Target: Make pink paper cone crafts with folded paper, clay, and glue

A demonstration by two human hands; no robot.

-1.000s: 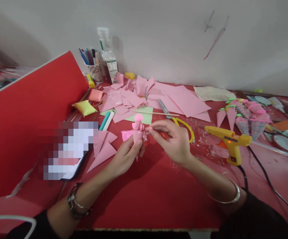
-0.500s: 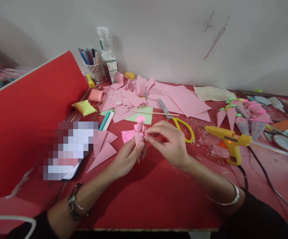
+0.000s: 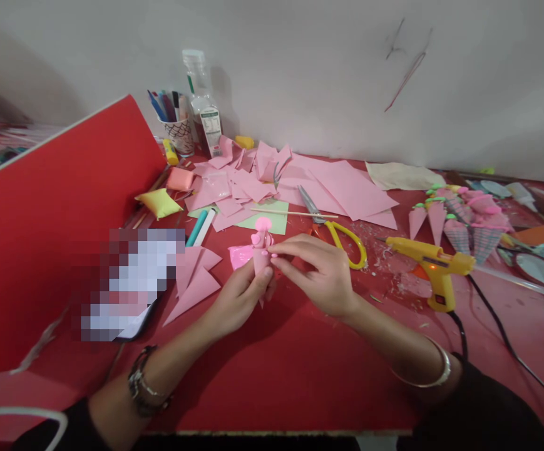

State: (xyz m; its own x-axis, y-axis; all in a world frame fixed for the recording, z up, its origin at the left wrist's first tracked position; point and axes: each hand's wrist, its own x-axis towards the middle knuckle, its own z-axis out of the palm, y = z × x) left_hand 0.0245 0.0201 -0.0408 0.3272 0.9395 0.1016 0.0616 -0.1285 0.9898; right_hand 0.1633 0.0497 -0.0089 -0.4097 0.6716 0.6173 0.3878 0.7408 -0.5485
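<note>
A small pink paper cone stands point down in my left hand, its fingers and thumb closed around the lower part. Bright pink clay forms a round ball on top, with smaller lumps around the rim. My right hand is closed in a pinch beside the cone's right side. Its thumb and forefinger tips touch a small pink clay piece at the rim. Behind my left hand lies a bright pink packet, partly hidden by the fingers.
Yellow-handled scissors, a thin stick and pink paper sheets lie behind the hands. A yellow glue gun with its cord sits right, before several finished cones. Left are a phone, paper pieces and a red board.
The cone has shifted very slightly left in my left hand. My right fingertips have moved a little closer in against its rim.
</note>
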